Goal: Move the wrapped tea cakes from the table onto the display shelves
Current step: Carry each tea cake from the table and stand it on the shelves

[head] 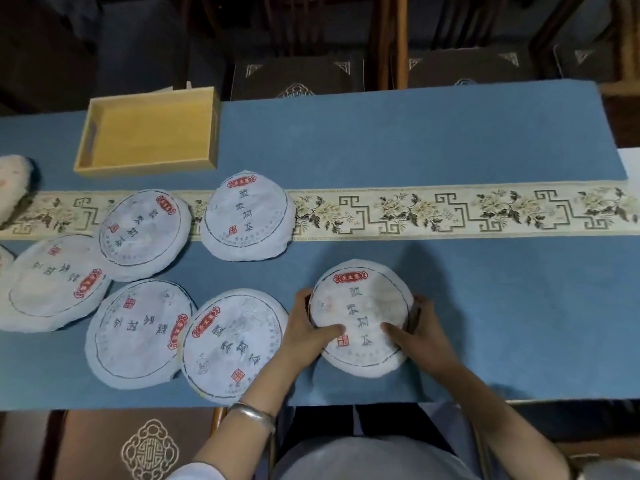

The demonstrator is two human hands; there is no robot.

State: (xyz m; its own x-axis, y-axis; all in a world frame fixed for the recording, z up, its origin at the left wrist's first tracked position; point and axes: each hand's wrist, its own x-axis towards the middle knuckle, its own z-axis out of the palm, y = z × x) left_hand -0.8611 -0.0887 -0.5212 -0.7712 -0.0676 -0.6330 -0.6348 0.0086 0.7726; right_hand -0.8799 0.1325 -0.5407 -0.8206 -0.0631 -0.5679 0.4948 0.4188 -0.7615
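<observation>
A round tea cake (362, 306) in white printed paper lies on the blue tablecloth (450, 140) near the front edge. My left hand (308, 332) grips its left rim, thumb on top. My right hand (417, 332) grips its right rim the same way. Several more wrapped tea cakes lie to the left: one (233, 344) beside my left wrist, one (138, 332) further left, one (55, 282) at the left edge, one (143, 233) and one (247, 216) on the patterned runner. No display shelves are in view.
A shallow yellow wooden tray (149, 128) stands at the back left. A floral runner (450, 211) crosses the table. A white fluffy object (14, 183) sits at the far left edge. Dark chairs with cushions (298, 76) stand behind the table, another cushion (138, 445) by my left arm.
</observation>
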